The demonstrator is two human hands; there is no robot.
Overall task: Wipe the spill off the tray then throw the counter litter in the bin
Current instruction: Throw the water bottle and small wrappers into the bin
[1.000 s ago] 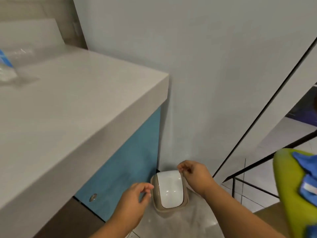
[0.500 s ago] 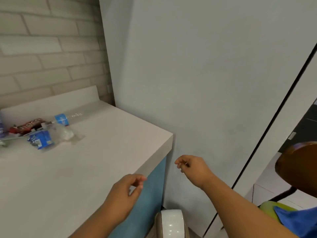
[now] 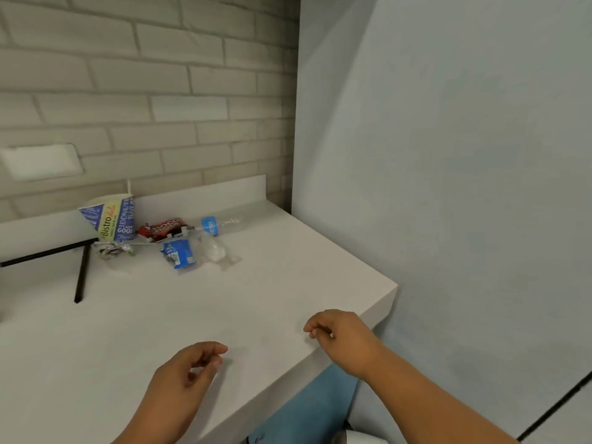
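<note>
Paper cup (image 3: pixel 110 221) is marked "Bistro"; bottle (image 3: pixel 221 225) is laid parallel to backsplash (image 3: pixel 205 193); left hand (image 3: pixel 189 370) and right hand (image 3: pixel 339 334) fingers are loosely curled, empty.

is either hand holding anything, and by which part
Nothing is held: the left hand and right hand hover loosely curled and empty above the counter.

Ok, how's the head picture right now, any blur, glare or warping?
Head view: light soft and even, no glare; brick wall courses bow, wide-angle warp; slight softness, yet the cup print reads; clear bottle nearly melts into the counter; faint shadows under left hand and right hand; bin cut off at the bottom edge.
</note>
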